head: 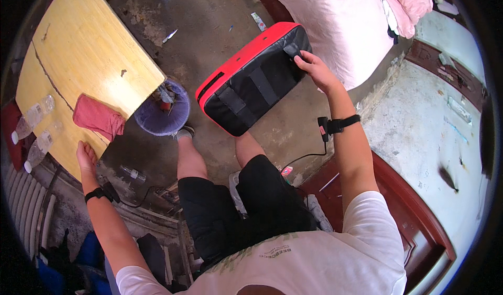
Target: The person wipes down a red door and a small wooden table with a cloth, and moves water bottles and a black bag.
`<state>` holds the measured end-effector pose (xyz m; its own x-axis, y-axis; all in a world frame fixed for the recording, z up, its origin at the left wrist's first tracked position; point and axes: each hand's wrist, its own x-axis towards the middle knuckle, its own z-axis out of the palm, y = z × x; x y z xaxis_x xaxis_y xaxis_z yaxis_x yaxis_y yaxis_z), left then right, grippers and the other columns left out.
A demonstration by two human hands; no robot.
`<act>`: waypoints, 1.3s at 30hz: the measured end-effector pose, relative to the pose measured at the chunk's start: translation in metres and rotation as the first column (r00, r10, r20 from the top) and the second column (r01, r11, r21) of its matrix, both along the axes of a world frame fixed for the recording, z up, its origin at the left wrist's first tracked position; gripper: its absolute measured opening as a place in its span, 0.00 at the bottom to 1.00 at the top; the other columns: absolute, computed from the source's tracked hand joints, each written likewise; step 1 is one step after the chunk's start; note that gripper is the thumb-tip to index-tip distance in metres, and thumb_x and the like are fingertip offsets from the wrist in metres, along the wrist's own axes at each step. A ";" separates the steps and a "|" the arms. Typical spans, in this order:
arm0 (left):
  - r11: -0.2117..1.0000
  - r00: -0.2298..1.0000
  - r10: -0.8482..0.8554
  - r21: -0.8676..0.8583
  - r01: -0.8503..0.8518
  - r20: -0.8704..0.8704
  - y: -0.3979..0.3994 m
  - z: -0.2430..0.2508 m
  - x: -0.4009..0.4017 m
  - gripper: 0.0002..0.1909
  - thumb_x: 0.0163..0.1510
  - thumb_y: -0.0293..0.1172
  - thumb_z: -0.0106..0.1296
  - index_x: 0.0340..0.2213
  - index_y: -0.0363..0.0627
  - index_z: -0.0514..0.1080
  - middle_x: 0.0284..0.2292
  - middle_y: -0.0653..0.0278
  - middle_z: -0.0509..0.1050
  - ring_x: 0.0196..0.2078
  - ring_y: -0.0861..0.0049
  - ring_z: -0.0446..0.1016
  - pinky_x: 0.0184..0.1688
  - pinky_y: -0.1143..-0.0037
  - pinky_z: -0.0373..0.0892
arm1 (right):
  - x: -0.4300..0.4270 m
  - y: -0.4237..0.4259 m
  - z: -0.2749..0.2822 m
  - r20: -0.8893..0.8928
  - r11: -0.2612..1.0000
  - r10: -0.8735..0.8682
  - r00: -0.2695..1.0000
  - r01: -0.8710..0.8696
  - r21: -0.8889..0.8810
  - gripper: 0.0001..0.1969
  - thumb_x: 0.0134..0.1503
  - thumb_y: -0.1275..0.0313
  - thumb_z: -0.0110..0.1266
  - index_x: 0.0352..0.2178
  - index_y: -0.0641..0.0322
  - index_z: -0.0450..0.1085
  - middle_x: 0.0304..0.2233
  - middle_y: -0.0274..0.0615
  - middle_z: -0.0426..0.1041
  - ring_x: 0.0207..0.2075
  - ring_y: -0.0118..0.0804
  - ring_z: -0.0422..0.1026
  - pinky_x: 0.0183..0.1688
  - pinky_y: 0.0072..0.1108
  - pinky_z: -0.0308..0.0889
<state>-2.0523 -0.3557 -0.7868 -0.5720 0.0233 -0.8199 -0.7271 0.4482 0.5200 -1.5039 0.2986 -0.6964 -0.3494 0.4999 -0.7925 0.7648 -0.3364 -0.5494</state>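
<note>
A padded red and black pad with black straps (251,82) hangs tilted in front of me. My right hand (317,71) grips it at its upper right end, by a black strap. On the other side, my left hand (87,157) rests at the near edge of the wooden table (98,31), its fingers curled and nothing visible in them. Just beyond that hand, a folded red cloth (98,116) lies near the table's edge. Two clear plastic bottles (34,116) (44,145) lie on their sides at the table's left.
A bin with a purple liner (147,118) holds trash beside the table, close to my foot. A bed with a pink sheet (334,27) stands ahead on the right. Litter and a plastic bottle (133,174) lie on the floor. A dark red wooden panel (397,192) is at my right.
</note>
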 end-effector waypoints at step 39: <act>0.739 0.739 -0.504 0.666 0.101 0.447 0.308 0.249 0.327 0.42 0.61 0.36 0.64 0.71 0.46 0.56 0.63 0.56 0.71 0.62 0.64 0.74 0.61 0.61 0.75 | 0.054 -0.066 0.127 -0.342 0.580 -0.811 0.474 0.572 -0.580 0.45 0.65 0.31 0.42 0.68 0.56 0.60 0.62 0.39 0.72 0.59 0.42 0.74 0.60 0.42 0.72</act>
